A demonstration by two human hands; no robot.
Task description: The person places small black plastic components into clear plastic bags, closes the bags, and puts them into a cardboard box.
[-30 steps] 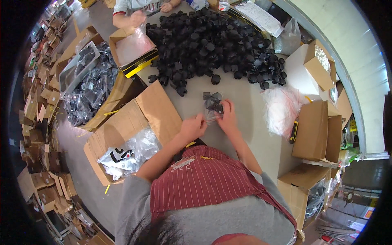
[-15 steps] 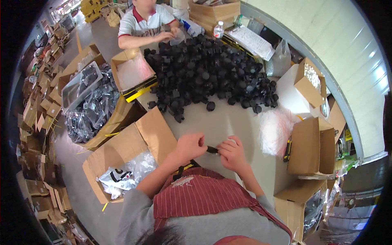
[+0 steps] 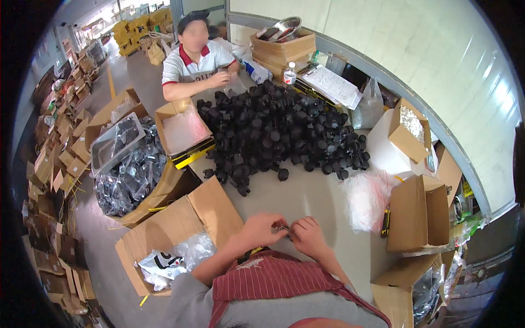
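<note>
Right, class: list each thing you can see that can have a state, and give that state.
Small dark piece, held, mostly hidden.
Bare left hand, closed on that piece.
Bare right hand, closed on it too.
Black plastic parts, heaped loose.
Clear plastic bottle, upright, capped.
Brown cardboard boxes at right, open.
Brown cardboard box by left forearm, open, plastic bags inside.

Apron (image 3: 279, 281): maroon, thin pale stripes | motif (image 3: 249, 263): pale, on apron's left side | shirt (image 3: 284, 312): grey, beneath apron
</note>
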